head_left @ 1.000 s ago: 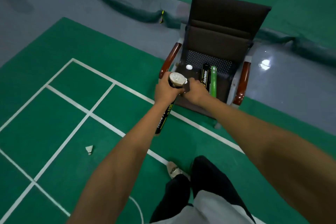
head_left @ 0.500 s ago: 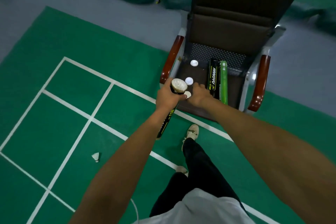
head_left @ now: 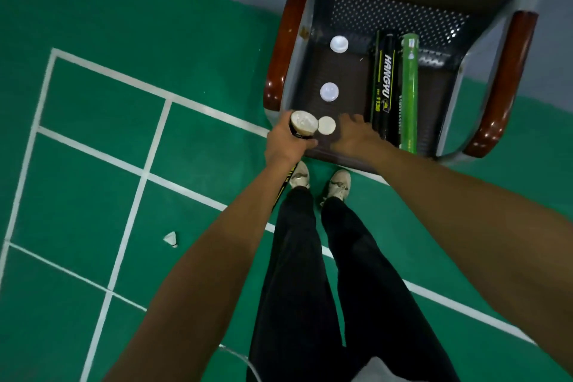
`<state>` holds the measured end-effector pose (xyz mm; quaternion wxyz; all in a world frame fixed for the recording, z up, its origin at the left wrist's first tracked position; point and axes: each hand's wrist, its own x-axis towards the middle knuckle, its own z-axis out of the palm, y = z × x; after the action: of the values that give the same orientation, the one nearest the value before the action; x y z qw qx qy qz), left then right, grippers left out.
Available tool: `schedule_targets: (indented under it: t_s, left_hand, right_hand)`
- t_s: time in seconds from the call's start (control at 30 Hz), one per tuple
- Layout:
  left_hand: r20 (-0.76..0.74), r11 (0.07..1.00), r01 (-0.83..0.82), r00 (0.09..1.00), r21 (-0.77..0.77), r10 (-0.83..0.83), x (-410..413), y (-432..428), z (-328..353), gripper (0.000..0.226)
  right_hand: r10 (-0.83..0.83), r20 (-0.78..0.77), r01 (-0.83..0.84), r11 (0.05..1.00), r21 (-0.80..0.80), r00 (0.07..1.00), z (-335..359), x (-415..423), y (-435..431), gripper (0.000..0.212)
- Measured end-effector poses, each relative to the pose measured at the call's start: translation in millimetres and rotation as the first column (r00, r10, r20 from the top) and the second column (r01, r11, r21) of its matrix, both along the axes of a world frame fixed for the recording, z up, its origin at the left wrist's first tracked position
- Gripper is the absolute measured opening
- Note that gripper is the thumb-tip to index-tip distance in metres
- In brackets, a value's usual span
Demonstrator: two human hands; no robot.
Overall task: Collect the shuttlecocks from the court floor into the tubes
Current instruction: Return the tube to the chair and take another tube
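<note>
Gripping a black tube (head_left: 303, 128) near its open, feather-filled top with the left hand (head_left: 286, 143), fingers curled round it. Resting the right hand (head_left: 353, 135) on the chair (head_left: 347, 77) just beside a white cap (head_left: 326, 125), fingers straight and apart. One loose shuttlecock (head_left: 171, 239) on the floor (head_left: 93, 102), well apart from the chair.

On the chair seat (head_left: 350, 77), three caps (head_left: 329, 92) lie left of two side-by-side tubes (head_left: 384, 87).

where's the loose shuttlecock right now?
Head view, lower left: the shuttlecock lies on the green court floor, left of the person's left forearm, far from the chair.
</note>
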<state>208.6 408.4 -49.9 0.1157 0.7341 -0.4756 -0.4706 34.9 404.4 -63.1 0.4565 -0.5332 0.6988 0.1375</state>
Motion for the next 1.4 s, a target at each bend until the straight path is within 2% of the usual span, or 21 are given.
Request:
schedule_targets:
  t_s: [0.2, 0.4, 0.5, 0.67, 0.83, 0.97, 1.03, 1.1, 1.13, 1.17, 1.23, 1.27, 1.3, 1.4]
  left_hand:
    - [-0.021, 0.998, 0.017, 1.0, 0.068, -0.015, -2.5, -15.1, -106.7, 0.074]
    - [-0.039, 0.994, 0.094, 0.995, 0.058, -0.092, -3.9, -34.6, -167.3, 0.076]
    - [-0.027, 0.986, 0.155, 0.988, 0.064, -0.154, -0.4, -45.0, -193.4, 0.074]
    - [0.027, 0.975, 0.206, 0.978, 0.086, -0.209, 6.8, -54.9, -228.5, 0.075]
    - [0.031, 0.958, 0.262, 0.963, 0.116, -0.268, 12.2, -56.9, -246.7, 0.072]
    - [0.013, 0.963, 0.241, 0.97, 0.122, -0.245, 14.0, -60.1, -249.1, 0.072]
    - [0.012, 0.962, 0.238, 0.97, 0.131, -0.242, 13.8, -61.5, -249.1, 0.074]
    - [0.02, 0.961, 0.237, 0.97, 0.143, -0.242, 12.7, -62.7, -248.5, 0.077]
    - [0.019, 0.96, 0.234, 0.971, 0.151, -0.24, 12.0, -63.5, -248.2, 0.077]
    - [0.015, 0.96, 0.231, 0.971, 0.159, -0.237, 11.1, -64.8, -248.2, 0.076]
    - [0.006, 0.959, 0.233, 0.971, 0.16, -0.237, 8.3, -69.4, -247.3, 0.074]
    - [0.008, 0.958, 0.244, 0.969, 0.15, -0.248, 6.0, -73.2, -246.1, 0.073]
    - [0.013, 0.957, 0.257, 0.965, 0.137, -0.261, 2.7, -77.4, -244.5, 0.071]
    - [0.012, 0.959, 0.262, 0.964, 0.106, -0.265, -8.5, -90.0, -239.0, 0.057]
  right_hand:
    - [-0.015, 0.025, 0.014, 0.999, 0.047, 1.0, -110.2, 16.1, -12.6, 0.076]
    - [-0.086, -0.019, 0.086, 0.996, 0.006, 0.996, -183.3, 25.1, -46.8, 0.072]
    - [-0.048, -0.052, 0.047, 0.999, -0.025, 0.997, -212.5, 26.8, -54.8, 0.074]
    - [0.043, -0.096, -0.048, 0.997, -0.057, 0.994, -252.1, 29.8, -45.5, 0.075]
    - [0.028, -0.105, -0.039, 0.994, -0.106, 0.994, -273.2, 31.5, -29.9, 0.078]
    - [0.07, -0.145, -0.088, 0.989, -0.119, 0.987, -271.5, 31.3, -34.4, 0.068]
    - [0.064, -0.151, -0.075, 0.995, -0.07, 0.986, -272.4, 29.9, -36.0, 0.065]
    - [-0.018, -0.123, 0.014, 0.999, -0.037, 0.992, -271.4, 27.8, -37.5, 0.049]
    - [-0.13, -0.091, 0.124, 0.99, -0.069, 0.987, -268.9, 26.0, -39.9, 0.036]
    - [-0.29, -0.036, 0.283, 0.951, -0.123, 0.956, -265.9, 23.8, -43.1, 0.026]
    - [-0.553, 0.119, 0.565, 0.794, -0.225, 0.825, -254.6, 22.2, -52.7, 0.021]
    - [-0.592, 0.205, 0.627, 0.728, -0.278, 0.779, -246.6, 23.3, -57.7, 0.02]
    - [-0.573, 0.278, 0.636, 0.7, -0.325, 0.771, -238.7, 25.0, -61.2, 0.018]
    - [-0.385, 0.353, 0.513, 0.747, -0.424, 0.853, -221.7, 33.2, -64.5, 0.018]
